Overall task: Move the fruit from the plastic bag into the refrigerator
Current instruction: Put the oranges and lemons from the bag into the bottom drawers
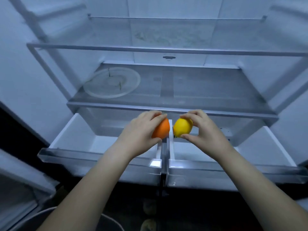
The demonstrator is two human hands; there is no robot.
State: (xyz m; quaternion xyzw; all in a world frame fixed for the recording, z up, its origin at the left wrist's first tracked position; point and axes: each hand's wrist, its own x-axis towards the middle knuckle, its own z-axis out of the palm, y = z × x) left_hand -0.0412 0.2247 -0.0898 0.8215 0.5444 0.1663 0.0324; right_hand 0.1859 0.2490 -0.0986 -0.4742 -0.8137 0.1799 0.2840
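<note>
Filling the whole frame: an open refrigerator (175,7), dim and bluish, doors swung out toward both edges. Across the upper middle, a glass shelf (166,50), seen mostly by its front rail. Below it, a second, deeper shelf (216,90), bearing a round glass plate (131,80) at centre left. Lower still, side by side and pulled out toward the camera, two clear crisper drawers: left drawer (75,145) and right drawer (260,147), parted at frame centre by a narrow white partition (171,147).

Reaching up from the bottom edge, two bare forearms. Left hand (141,130) wrapped over an orange (162,129), thumb beneath, fingers curled across the top. Right hand (203,130) pinching a lemon (182,127), thumb below and fingers above. Both fruits held in the air just under the deeper shelf's front rail, close on either side of the partition and very near each other. No plastic bag in view.

Deciding relation: orange at the inner, fingertip side of the left hand, over the inner end of the left drawer. Lemon likewise at the fingertip side of the right hand, over the inner end of the right drawer, long axis tilted from upper right to lower left, dark stem end lowest. Each hand nearer its own drawer, so probably a short lowering straight down and a release, with no crossing of arms. Likely hazard: clipping the partition or a drawer wall, with both fruits so near the centre.
</note>
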